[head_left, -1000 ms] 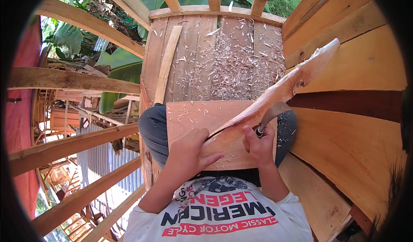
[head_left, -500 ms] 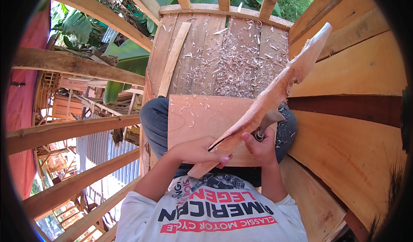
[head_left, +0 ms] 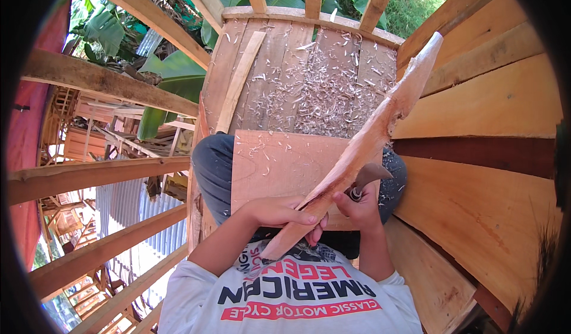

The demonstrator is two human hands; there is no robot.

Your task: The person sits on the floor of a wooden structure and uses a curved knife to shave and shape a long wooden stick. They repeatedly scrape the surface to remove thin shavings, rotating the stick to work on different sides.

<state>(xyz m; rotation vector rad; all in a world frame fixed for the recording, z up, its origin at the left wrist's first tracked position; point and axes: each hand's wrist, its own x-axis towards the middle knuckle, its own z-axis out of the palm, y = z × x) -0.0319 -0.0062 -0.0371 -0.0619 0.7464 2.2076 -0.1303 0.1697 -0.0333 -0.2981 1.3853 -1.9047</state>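
Note:
A long, roughly carved piece of wood (head_left: pixel 363 147) slants across my lap, its narrow tip up at the far right and its thick end against my shirt. My left hand (head_left: pixel 282 213) is wrapped round its lower part, the thumb lying across the top and fingertips showing on the other side. In my right hand (head_left: pixel 361 208) is a knife with a broad curved blade (head_left: pixel 373 173). The fist covers most of its handle, and the thumb lies close to the wood's edge. Whether the blade touches the wood cannot be made out.
A flat board (head_left: pixel 270 170) lies over my crossed legs. Beyond it, pale shavings (head_left: pixel 324 96) cover the plank floor, with a loose wooden strip (head_left: pixel 241 78) at the left. Slatted rails (head_left: pixel 101 176) run along the left; a plank wall (head_left: pixel 476 197) stands at the right.
The carved wood has turned slightly more upright, its far tip shifting left. My left hand has moved a little right along it, and its thumb now lies over the top.

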